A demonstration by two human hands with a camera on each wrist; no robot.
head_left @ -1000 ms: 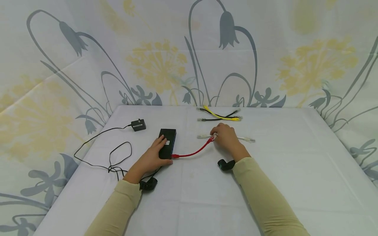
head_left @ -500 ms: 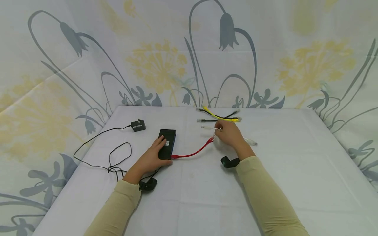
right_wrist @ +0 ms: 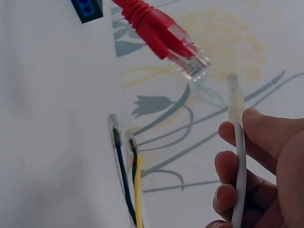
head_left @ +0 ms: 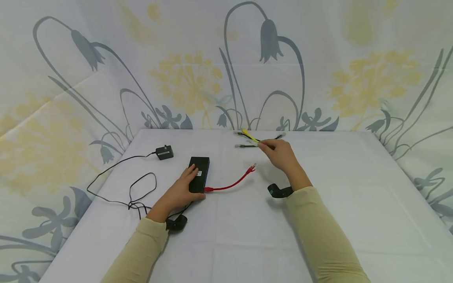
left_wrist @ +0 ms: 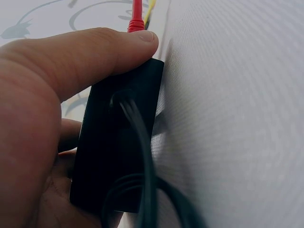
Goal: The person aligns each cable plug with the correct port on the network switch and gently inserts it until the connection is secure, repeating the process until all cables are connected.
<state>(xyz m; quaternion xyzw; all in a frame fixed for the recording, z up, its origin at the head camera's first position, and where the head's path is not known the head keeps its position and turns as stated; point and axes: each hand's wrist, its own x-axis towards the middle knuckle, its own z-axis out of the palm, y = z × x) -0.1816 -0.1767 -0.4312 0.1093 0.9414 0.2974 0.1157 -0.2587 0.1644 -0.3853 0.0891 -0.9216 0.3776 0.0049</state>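
Note:
My left hand (head_left: 179, 188) grips a black network switch (head_left: 199, 162), its fingers over the top and thumb along the near end. In the left wrist view the thumb (left_wrist: 109, 52) lies across the switch's edge. A red Ethernet cable (head_left: 229, 186) runs from the switch's right side, and its free plug (right_wrist: 187, 61) points up off the cloth. The right hand (head_left: 281, 154) pinches a white Ethernet cable (right_wrist: 240, 161) just below its clear plug (right_wrist: 232, 97). That plug faces away from the palm, apart from the red plug.
Behind the right hand lie black Ethernet cables (right_wrist: 122, 171) and a yellow one (head_left: 249, 135), partly hidden by the hand. A black power adapter (head_left: 164, 152) stands at the left, its thin cord (head_left: 106, 167) looping across the white cloth (head_left: 226, 243). A flowered curtain hangs behind.
The right hand has lifted the white cable from the cloth and moved back and slightly right, over the black and yellow cables. The left hand keeps its grip on the switch.

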